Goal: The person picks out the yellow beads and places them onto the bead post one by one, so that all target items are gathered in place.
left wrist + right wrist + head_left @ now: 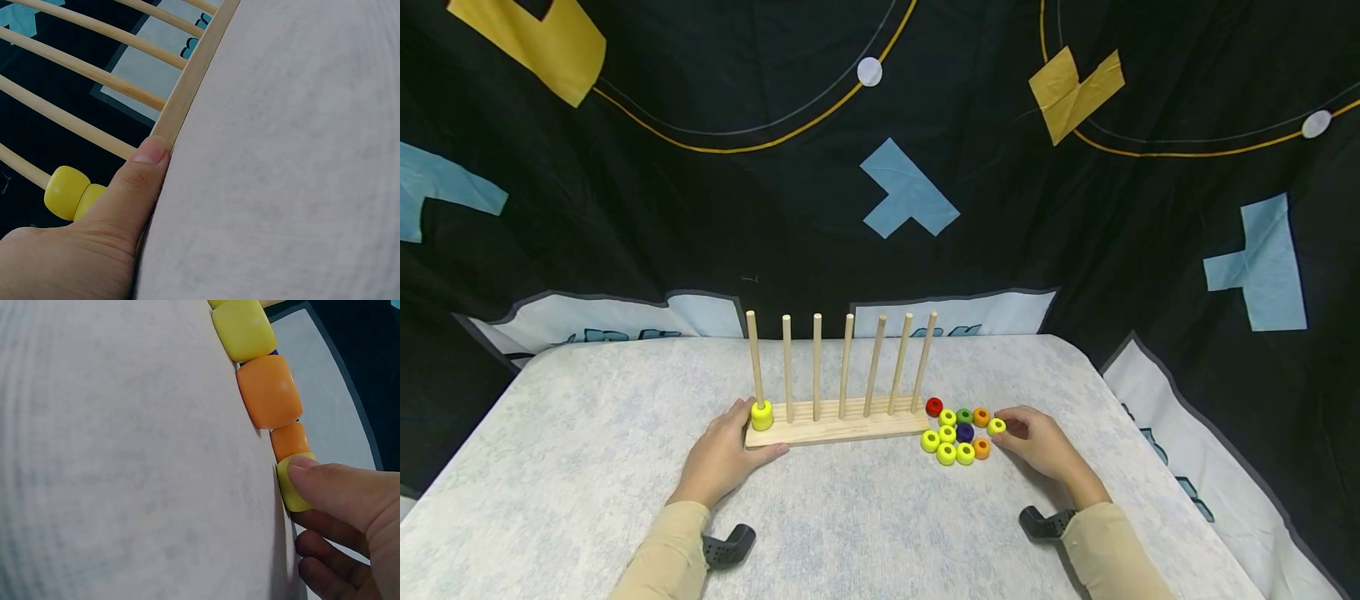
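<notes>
A wooden peg rack (842, 430) with several upright pegs stands on the table. My left hand (721, 457) grips the left end of its base, the thumb (134, 181) lying along the front edge. Yellow beads (762, 416) are stacked at the bottom of the leftmost peg, just beside that hand. To the right of the rack, my right hand (1041, 443) pinches a yellow bead (292, 487) between thumb and fingers at the right side of a loose group of beads. In the right wrist view an orange bead (270, 392) sits close by.
The group holds a red bead (934, 407), a green bead (964, 415), a dark blue bead (965, 432), orange beads (981, 449) and several yellow beads (946, 454). A pale mottled cloth covers the table (865, 525). Behind it hangs a black patterned curtain (775, 217).
</notes>
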Available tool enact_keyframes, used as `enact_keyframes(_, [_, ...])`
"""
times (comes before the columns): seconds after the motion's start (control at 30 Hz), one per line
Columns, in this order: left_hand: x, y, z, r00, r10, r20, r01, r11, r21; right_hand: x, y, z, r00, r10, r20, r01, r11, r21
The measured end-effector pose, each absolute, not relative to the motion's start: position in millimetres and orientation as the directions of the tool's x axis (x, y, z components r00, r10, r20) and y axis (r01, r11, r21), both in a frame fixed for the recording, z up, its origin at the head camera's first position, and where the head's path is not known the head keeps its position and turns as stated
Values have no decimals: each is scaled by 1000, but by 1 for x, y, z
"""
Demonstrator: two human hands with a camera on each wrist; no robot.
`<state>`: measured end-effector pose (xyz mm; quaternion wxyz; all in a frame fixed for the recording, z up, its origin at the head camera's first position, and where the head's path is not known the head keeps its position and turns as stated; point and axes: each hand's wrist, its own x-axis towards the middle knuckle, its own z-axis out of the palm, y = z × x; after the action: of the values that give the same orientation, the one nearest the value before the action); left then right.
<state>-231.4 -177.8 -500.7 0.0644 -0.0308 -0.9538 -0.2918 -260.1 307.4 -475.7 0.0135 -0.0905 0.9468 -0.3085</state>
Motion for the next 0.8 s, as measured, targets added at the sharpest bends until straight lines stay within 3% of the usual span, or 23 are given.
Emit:
enact_keyframes(0.37, [-232, -178, -502, -988, 18, 152, 100, 826, 555, -266, 307, -473, -992, -121, 39, -120, 790, -602])
enact_keyframes(0.8, [-231, -178, -502, -987, 27, 155, 110, 824, 555, -281, 290, -443, -961, -116, 252, -252, 746, -617])
